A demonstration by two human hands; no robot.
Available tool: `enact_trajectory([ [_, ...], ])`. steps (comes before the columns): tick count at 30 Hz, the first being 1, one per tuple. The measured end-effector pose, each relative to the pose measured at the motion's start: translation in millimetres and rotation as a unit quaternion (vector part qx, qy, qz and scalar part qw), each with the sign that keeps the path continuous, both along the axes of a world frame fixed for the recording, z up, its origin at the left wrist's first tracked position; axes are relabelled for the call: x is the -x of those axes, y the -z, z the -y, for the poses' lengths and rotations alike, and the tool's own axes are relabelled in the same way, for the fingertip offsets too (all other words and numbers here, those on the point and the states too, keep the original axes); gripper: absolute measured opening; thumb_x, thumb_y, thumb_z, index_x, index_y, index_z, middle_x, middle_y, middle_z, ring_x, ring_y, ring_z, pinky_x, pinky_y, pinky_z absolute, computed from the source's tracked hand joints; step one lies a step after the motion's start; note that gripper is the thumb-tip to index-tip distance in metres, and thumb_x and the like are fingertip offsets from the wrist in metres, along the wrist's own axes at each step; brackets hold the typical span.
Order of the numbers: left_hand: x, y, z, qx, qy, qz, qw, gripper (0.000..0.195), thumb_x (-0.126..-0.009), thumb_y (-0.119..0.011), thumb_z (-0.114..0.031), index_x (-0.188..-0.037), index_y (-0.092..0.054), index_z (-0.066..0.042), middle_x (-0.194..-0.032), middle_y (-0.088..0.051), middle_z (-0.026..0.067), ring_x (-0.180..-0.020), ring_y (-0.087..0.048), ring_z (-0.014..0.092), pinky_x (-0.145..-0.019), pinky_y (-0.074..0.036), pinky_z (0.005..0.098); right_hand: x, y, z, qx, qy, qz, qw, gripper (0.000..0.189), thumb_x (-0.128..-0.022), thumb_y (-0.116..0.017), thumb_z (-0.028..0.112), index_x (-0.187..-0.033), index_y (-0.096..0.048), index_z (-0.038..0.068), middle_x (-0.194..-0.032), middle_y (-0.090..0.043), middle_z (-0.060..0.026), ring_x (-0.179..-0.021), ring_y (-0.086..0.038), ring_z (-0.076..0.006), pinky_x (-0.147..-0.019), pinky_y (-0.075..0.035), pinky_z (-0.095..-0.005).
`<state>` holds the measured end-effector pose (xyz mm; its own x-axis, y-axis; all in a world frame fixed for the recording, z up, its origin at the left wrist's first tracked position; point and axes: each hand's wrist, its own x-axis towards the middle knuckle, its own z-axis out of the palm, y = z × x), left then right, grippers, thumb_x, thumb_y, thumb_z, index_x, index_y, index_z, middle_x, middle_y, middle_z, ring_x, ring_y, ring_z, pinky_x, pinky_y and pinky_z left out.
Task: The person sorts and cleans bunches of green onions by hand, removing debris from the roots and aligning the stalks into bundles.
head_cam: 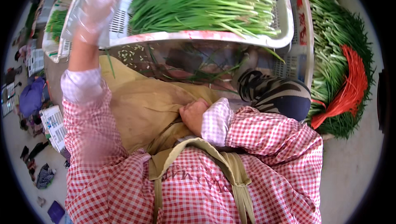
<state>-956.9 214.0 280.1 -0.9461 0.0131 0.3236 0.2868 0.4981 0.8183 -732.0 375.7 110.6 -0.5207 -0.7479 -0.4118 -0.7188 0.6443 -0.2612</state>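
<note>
My left hand, in a clear plastic glove, reaches over the left end of a white perforated plastic crate. Its fingers are blurred and run out at the top edge, so their grip cannot be made out. In that crate lies a thick layer of long green garlic chives, their pale ends to the right. My bare right hand is at my lap, fingers curled into the fabric of a tan apron. Folds in the cloth run towards those fingers.
At the right, another crate holds chives with a bundle of red plastic ties on top. Loose leaves and pale cut bits litter the ground below. More crates and people are at the far left.
</note>
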Motion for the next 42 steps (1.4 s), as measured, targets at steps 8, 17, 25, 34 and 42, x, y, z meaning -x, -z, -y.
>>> enact_trajectory([
  [8,-42.9,100.8,26.9,0.250,-0.008,-0.072,0.965,0.021,-0.095,-0.053,-0.016,-0.110,-0.063,-0.006,-0.094,-0.065,0.0107,-0.077,-0.058,0.014,-0.072,-0.047,0.0286,0.5,-3.6,-9.5,0.032,-0.034,0.082,0.996,0.021,-0.086,-0.050,0.018,-0.101,-0.059,0.008,-0.081,-0.067,-0.0094,-0.075,-0.065,-0.0244,-0.059,-0.048,-0.0407],
  [17,-73.2,64.8,50.7,0.251,-0.097,-0.177,0.947,0.018,-0.090,-0.053,-0.007,-0.103,-0.064,-0.003,-0.083,-0.063,0.0084,-0.071,-0.061,0.020,-0.064,-0.049,0.0325,78.2,111.9,-118.0,0.032,0.220,0.048,0.974,0.032,-0.084,-0.059,0.021,-0.109,-0.053,0.003,-0.111,-0.058,-0.0203,-0.103,-0.058,-0.0325,-0.086,-0.046,-0.0463],
  [25,-81.5,77.4,80.2,0.073,-0.025,-0.168,0.983,0.021,-0.092,-0.051,-0.007,-0.110,-0.060,-0.003,-0.091,-0.058,0.0101,-0.074,-0.058,0.016,-0.067,-0.048,0.0297,47.9,263.2,-72.9,-0.222,0.123,-0.093,0.963,0.105,-0.068,-0.074,0.051,-0.144,-0.023,-0.001,-0.150,-0.025,-0.0177,-0.139,-0.025,-0.0301,-0.114,-0.020,-0.0457],
  [34,-89.3,67.2,99.9,-0.020,-0.006,-0.122,0.992,0.023,-0.094,-0.051,-0.009,-0.115,-0.056,-0.002,-0.106,-0.054,0.0134,-0.083,-0.055,0.018,-0.072,-0.048,0.0290,72.4,241.0,-90.7,-0.116,0.245,0.030,0.962,0.020,-0.091,-0.040,0.013,-0.108,-0.047,0.006,-0.089,-0.066,-0.0242,-0.084,-0.066,-0.0372,-0.078,-0.049,-0.0481],
  [42,-85.9,56.8,109.5,0.094,-0.041,-0.284,0.953,0.022,-0.093,-0.049,-0.006,-0.114,-0.054,-0.001,-0.104,-0.056,0.0164,-0.082,-0.056,0.026,-0.074,-0.048,0.0335,90.4,136.8,26.8,0.166,0.164,0.028,0.972,0.036,-0.083,-0.064,0.017,-0.113,-0.048,0.008,-0.069,-0.062,-0.0152,-0.061,-0.062,-0.0348,-0.054,-0.050,-0.0424],
])
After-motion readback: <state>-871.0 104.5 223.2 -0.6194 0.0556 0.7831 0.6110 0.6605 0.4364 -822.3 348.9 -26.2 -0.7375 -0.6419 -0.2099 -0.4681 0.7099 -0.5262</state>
